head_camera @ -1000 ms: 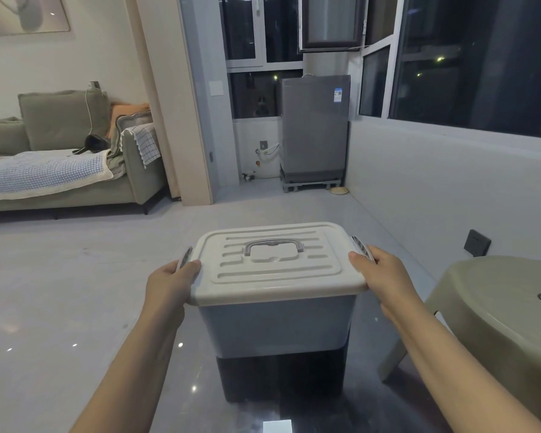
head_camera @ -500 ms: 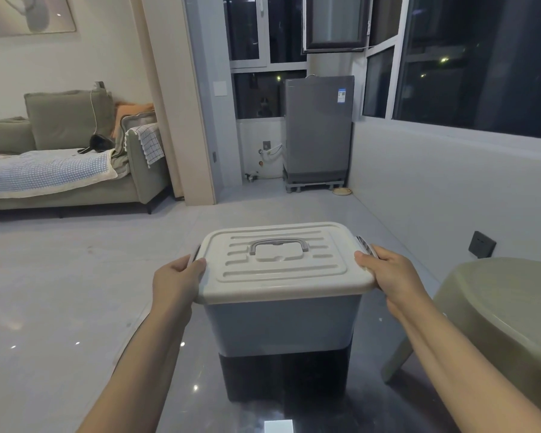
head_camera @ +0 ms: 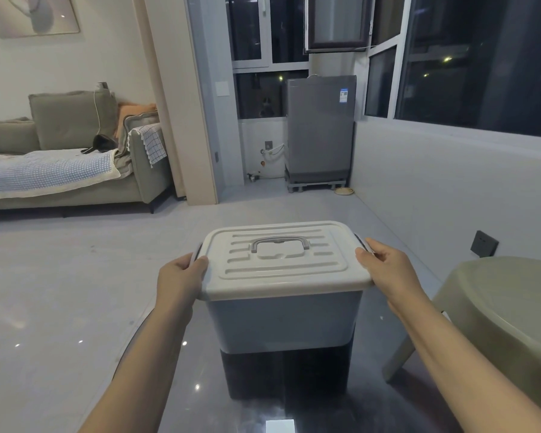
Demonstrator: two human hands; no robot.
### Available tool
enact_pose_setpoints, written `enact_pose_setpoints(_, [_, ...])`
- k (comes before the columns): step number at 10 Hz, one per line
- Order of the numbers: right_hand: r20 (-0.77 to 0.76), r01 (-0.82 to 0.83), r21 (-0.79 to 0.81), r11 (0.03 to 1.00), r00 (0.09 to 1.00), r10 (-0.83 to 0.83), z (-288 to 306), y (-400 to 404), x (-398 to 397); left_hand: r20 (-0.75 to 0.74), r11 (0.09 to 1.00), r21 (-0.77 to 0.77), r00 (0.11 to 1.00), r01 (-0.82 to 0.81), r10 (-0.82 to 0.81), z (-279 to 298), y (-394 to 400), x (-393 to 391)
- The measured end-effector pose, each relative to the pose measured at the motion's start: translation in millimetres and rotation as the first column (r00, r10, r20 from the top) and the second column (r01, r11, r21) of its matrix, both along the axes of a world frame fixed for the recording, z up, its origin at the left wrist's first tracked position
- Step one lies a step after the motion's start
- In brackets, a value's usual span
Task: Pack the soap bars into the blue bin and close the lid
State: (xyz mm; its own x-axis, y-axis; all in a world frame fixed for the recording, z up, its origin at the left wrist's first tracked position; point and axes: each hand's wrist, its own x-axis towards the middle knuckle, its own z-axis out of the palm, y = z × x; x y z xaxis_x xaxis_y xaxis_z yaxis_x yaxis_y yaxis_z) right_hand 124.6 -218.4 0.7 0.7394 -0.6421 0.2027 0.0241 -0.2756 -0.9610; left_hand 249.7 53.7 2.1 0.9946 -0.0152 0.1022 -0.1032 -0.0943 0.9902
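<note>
Bin (head_camera: 283,326): blue-grey plastic, upright at frame centre, resting on a dark glossy table (head_camera: 310,410); its reflection shows below it.
Lid (head_camera: 283,260): pale grey, ribbed, seated flat on the bin, with a grey carry handle (head_camera: 280,243) folded down at its middle.
Soap bars: none visible; bin contents hidden by the lid.
Left hand (head_camera: 180,278): at 9 o'clock of the lid, fingers wrapped round the lid's edge and side latch, thumb on top.
Right hand (head_camera: 388,270): at 3 o'clock of the lid, closed on the opposite edge and latch likewise.
Stool (head_camera: 506,307): olive plastic, at 4 o'clock, near the bin, apart from it.
Washer (head_camera: 320,129): grey, at 12 o'clock, by the windows.
Sofa (head_camera: 69,157): green, at 10 o'clock, draped with a blanket.
</note>
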Motion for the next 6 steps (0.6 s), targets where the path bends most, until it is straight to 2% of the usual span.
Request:
enact_pose_setpoints(3, [-0.015, -0.006, 0.018, 1.000, 1.000, 0.006, 2.1, -2.1, 1.5, 0.002, 1.000, -0.001, 1.000, -0.015, 0.015, -1.5, -1.8, -1.5])
enact_pose_setpoints(4, [-0.132, -0.012, -0.006, 1.000, 0.991, 0.011, 1.6, -4.7, -1.8, -0.003, 0.990, 0.131, 0.999, -0.052, 0.053, 2.6, -1.8, -4.0])
enact_pose_setpoints(5, [-0.165, 0.058, -0.194, 0.979, 0.982, -0.091, 9.2, -3.8, -8.9, 0.143, 0.910, 0.377, 0.981, -0.173, 0.128, 10.3, -5.5, -5.2])
enact_pose_setpoints(6, [0.112, 0.176, -0.218, 0.960, 0.982, -0.155, 36.9, 0.0, -22.8, 0.346, 0.854, 0.478, 0.938, -0.205, 0.031, 30.2, -28.1, -15.3])
